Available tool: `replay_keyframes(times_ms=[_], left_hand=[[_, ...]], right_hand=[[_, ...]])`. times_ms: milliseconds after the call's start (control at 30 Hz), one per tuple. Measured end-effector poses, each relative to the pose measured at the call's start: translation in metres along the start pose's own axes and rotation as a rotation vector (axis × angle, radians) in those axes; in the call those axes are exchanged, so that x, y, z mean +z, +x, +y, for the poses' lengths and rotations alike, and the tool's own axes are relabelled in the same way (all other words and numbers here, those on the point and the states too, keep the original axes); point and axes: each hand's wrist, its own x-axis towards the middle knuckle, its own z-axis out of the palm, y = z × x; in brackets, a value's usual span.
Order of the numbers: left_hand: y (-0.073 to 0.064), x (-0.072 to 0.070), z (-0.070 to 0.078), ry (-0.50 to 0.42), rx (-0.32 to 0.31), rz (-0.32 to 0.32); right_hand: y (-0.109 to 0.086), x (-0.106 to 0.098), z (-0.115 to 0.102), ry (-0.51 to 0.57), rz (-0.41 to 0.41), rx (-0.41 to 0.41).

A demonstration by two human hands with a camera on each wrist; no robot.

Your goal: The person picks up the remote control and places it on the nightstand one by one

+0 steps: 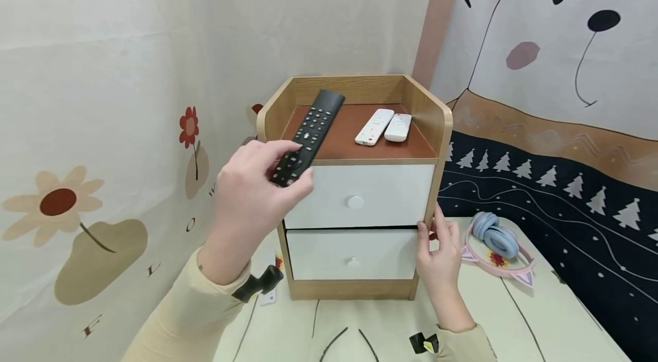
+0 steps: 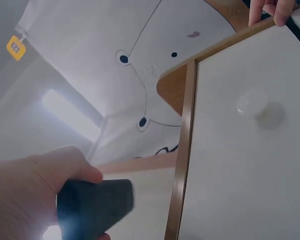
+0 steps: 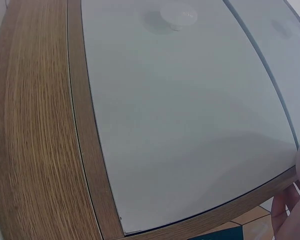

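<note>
My left hand [image 1: 252, 179] holds a black remote control [image 1: 315, 122] by its lower end, thumb over the buttons. It is raised in front of the upper left part of a small wooden drawer cabinet [image 1: 354, 289]. The left wrist view shows the remote [image 2: 97, 205] end-on in the same grip. At the cabinet's right side, my right hand [image 1: 443, 256] grips the edge, thumb at the front near the gap between the two white drawers. Both the upper drawer [image 1: 319, 196] and lower drawer [image 1: 319, 256] are closed. Two white remotes [image 1: 374, 127] [image 1: 398, 128] lie side by side on the brown top shelf.
Right of the cabinet, pink cat-ear headphones [image 1: 496, 242] with blue pads lie on the pale table [image 1: 380, 322]. A small white object [image 1: 268, 297] sits by the cabinet's lower left. Printed cloth hangs behind and on both sides.
</note>
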Motion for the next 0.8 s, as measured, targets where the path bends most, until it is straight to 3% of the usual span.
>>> replay_keyframes(times_ms=[233,567,800], left_hand=[[0.023,0.019,0.014,0.109,-0.054,-0.158],[0.055,0.044,0.016,0.156,-0.152,-0.392],[0.063,0.056,0.01,0.154,-0.217,-0.461]], right_hand=[[0.0,-0.001,-0.003,0.005,-0.003,0.006],[0.002,-0.003,-0.002,0.008,-0.002,-0.001],[0.001,-0.001,-0.001,0.005,-0.001,-0.002]])
